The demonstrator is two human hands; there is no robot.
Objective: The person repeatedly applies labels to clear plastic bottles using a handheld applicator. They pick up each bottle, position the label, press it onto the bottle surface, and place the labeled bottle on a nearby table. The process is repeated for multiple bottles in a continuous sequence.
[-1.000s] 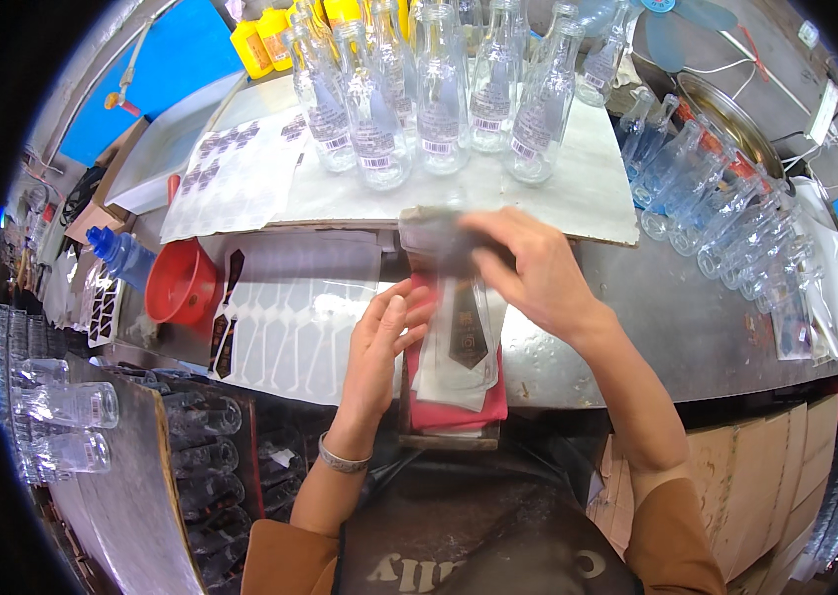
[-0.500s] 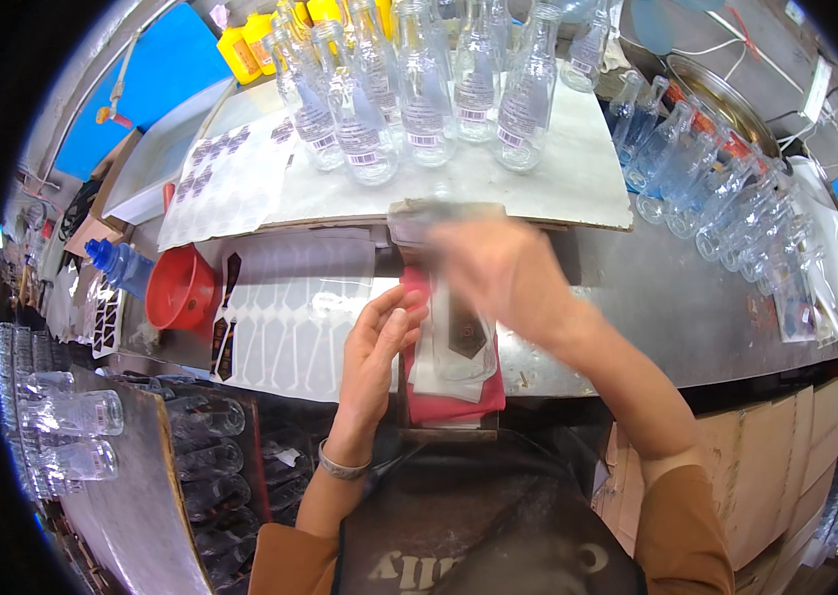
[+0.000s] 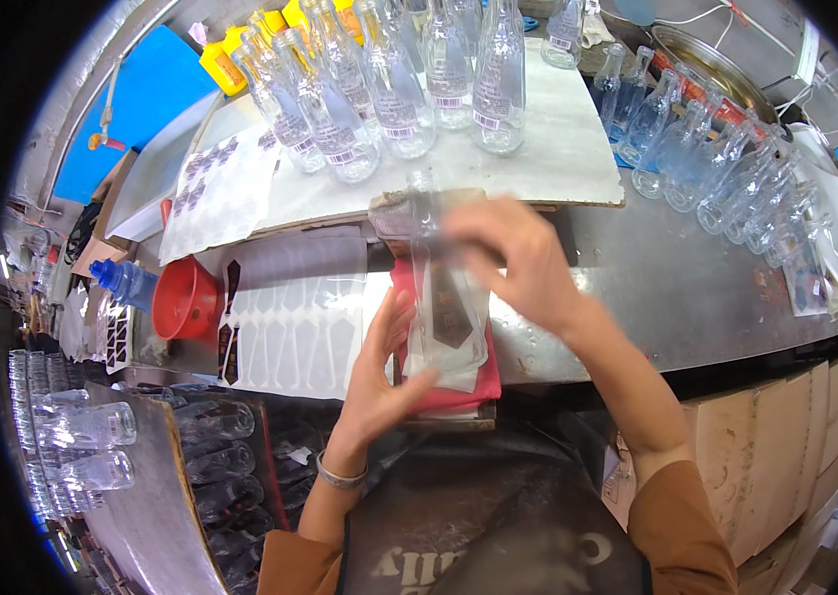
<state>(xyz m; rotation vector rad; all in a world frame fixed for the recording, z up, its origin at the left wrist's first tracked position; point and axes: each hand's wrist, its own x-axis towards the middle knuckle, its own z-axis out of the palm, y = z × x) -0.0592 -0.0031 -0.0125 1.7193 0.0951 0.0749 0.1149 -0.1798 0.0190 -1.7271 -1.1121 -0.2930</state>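
A clear glass bottle (image 3: 451,342) lies on a red cloth pad (image 3: 454,397) in front of me, neck pointing away. A dark, tie-shaped label (image 3: 451,312) shows at the bottle. My left hand (image 3: 379,372) is open at the bottle's left side, thumb and fingers apart, near its base. Over the neck's right side is my right hand (image 3: 518,258); its fingers are smeared by motion, so whether they hold anything is unclear. A folded, worn cloth (image 3: 389,220) lies under the neck end.
Several labelled bottles (image 3: 399,104) stand on a white board (image 3: 558,149). A backing sheet (image 3: 290,317) with tie-shaped outlines lies left, beside a red cup (image 3: 186,297). More clear bottles (image 3: 682,164) stand at right. Cardboard (image 3: 756,466) is below right; racked bottles (image 3: 97,426) are below left.
My right hand's blurred fingers have shifted slightly right, and the bottle's neck shows more plainly. My left hand's thumb and fingers have spread wider, lower beside the bottle. The view has shifted slightly.
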